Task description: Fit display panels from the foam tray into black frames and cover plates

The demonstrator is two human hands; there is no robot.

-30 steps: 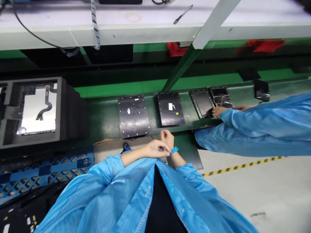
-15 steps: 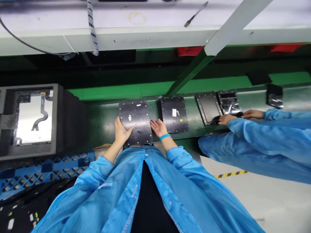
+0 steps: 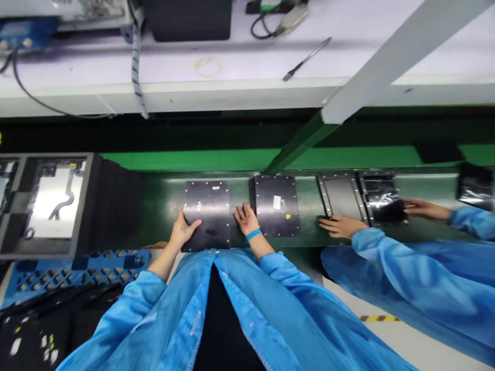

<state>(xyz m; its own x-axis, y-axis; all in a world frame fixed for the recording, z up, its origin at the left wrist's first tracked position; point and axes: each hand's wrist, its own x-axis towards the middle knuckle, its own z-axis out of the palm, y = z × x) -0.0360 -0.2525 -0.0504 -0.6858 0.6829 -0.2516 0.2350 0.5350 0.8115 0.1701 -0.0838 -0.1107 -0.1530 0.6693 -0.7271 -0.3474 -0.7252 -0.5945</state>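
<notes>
A flat black panel with small pale dots along its edges lies on the green bench in front of me. My left hand grips its left edge, thumb over the top face and fingers along the side. Beside the right edge, my right hand is open, palm turned up and fingers spread, slightly apart from the panel. It wears a blue wristband. Just right of that hand is a stack of similar black panels, the top one bearing a white label and a yellow mark.
Grey foam trays stand at left, the top one holding a silvery device part. Below is a blue plastic crate. A co-worker's hands handle framed panels at right. A slanted post rises behind the stack; a brush-like tool lies on the upper shelf.
The panel was slanted and now sits straighter. My right hand has come away slightly from its edge. The co-worker's hands have moved apart. The view has tilted up.
</notes>
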